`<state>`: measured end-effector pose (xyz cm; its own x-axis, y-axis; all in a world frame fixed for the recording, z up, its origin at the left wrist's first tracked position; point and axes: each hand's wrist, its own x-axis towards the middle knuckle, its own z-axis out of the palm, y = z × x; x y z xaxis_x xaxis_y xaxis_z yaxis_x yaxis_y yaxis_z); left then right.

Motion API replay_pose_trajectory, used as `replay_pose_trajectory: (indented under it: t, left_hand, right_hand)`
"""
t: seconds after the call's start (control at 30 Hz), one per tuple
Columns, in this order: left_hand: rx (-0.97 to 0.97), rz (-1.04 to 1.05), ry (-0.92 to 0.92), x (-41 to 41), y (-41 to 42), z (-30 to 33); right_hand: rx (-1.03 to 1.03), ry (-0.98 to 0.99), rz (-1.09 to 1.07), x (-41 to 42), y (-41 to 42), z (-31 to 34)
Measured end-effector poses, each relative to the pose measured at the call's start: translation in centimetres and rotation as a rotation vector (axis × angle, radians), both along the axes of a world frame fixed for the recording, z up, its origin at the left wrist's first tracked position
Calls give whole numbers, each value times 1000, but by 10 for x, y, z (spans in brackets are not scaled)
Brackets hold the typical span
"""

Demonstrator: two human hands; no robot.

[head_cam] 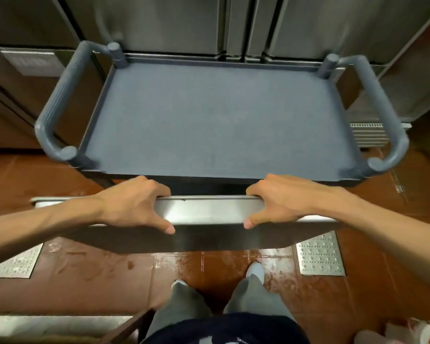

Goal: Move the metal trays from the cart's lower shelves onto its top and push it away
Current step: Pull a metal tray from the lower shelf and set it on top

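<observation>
One metal tray (209, 212) is in view, held across the middle of the frame just below the near edge of the cart (216, 120), whose grey top is bare. The left hand (134, 204) and right hand (281, 202) are each clamped on its long rim, fingers curled over the far lip and thumbs on the near wall. It looks stiff, smooth and probably slippery, so two well-spaced holds on the rim seem the sound grip; the lower shelves are hidden, so other trays cannot be counted.
</observation>
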<state>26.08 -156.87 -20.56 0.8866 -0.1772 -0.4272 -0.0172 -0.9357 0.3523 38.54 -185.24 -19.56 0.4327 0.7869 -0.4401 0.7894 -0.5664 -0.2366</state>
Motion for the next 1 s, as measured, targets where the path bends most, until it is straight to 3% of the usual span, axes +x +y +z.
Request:
replay_pose_trajectory:
  t: [0.3,0.5,0.67,1.0]
  left_hand:
    - [56,-64,-301,29,17,174]
    - [63,-116,-479,63,18,233]
    - [65,-96,-534,94,19,228]
    - [303,-25,-590,172,5,117]
  right_hand:
    - [177,-142,85,33,-1,179]
    - [231,-181,120,67,5,249]
    - [254,-377,115,102,11,243]
    - [243,-608,71,171,9,114]
